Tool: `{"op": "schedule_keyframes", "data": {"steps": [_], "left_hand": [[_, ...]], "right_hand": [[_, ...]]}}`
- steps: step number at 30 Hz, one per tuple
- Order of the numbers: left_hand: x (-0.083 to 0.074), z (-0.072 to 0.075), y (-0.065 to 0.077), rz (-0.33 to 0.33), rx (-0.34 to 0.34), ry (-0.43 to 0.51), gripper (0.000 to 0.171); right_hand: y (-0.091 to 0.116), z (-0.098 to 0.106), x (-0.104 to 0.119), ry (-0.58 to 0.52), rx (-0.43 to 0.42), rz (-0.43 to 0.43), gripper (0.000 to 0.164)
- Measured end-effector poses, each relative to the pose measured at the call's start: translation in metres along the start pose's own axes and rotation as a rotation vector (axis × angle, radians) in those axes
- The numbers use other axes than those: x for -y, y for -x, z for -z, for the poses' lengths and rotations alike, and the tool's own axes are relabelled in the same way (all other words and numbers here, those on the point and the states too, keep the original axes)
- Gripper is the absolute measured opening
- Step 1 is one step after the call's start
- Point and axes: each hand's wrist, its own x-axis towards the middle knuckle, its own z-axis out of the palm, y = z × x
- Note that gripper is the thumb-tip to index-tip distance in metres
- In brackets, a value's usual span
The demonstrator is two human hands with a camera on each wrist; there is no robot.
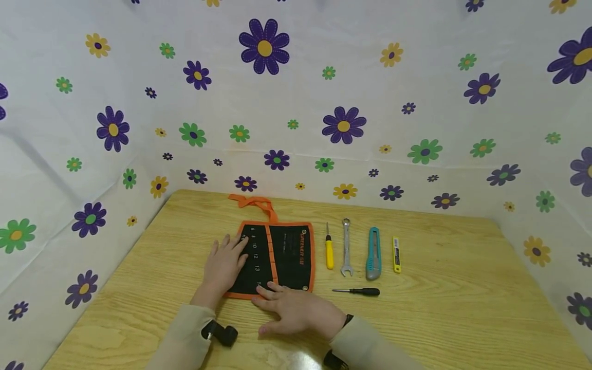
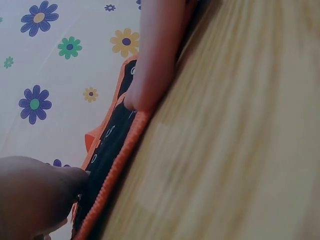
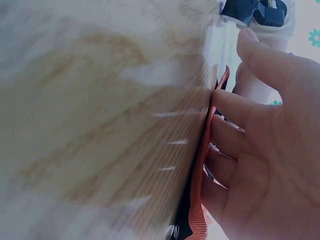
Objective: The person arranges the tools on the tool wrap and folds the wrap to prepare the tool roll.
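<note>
A black fabric tool pouch (image 1: 289, 257) with orange trim and printed size numbers lies spread flat on the table. My left hand (image 1: 224, 266) rests on its left side, fingers extended across the dark cloth. At the near edge, my right hand (image 1: 302, 311) lays its fingertips on the orange border, thumb pointing out to the left over the wood. In the right wrist view, the fingers (image 3: 227, 135) of that hand touch the trim (image 3: 197, 200) and the palm is raised off the table. An orange tie strap (image 1: 259, 202) trails from the pouch's far side.
Right of the pouch lie a yellow-handled screwdriver (image 1: 329, 252), a combination wrench (image 1: 346, 247), a teal utility knife (image 1: 373, 254) and a slim yellow case (image 1: 396, 255). A black-handled screwdriver (image 1: 363, 292) lies crosswise nearer me. Flower-printed cloth (image 1: 296, 92) surrounds the wooden table (image 1: 444, 308).
</note>
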Motion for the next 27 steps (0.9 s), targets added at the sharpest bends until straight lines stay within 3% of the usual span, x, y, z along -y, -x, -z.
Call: {"op": "schedule_keyframes", "data": {"steps": [7, 17, 27], "left_hand": [[0.0, -0.006, 0.01, -0.053, -0.084, 0.077, 0.046], [-0.003, -0.012, 0.026, -0.04, -0.032, 0.252, 0.053], [-0.002, -0.017, 0.029, -0.042, -0.021, 0.245, 0.059]], "right_hand": [[0.0, 0.004, -0.001, -0.029, 0.024, 0.003, 0.066], [-0.002, 0.002, -0.004, -0.009, 0.028, 0.03, 0.066], [0.0, -0.003, -0.01, 0.003, -0.017, 0.117, 0.069]]}}
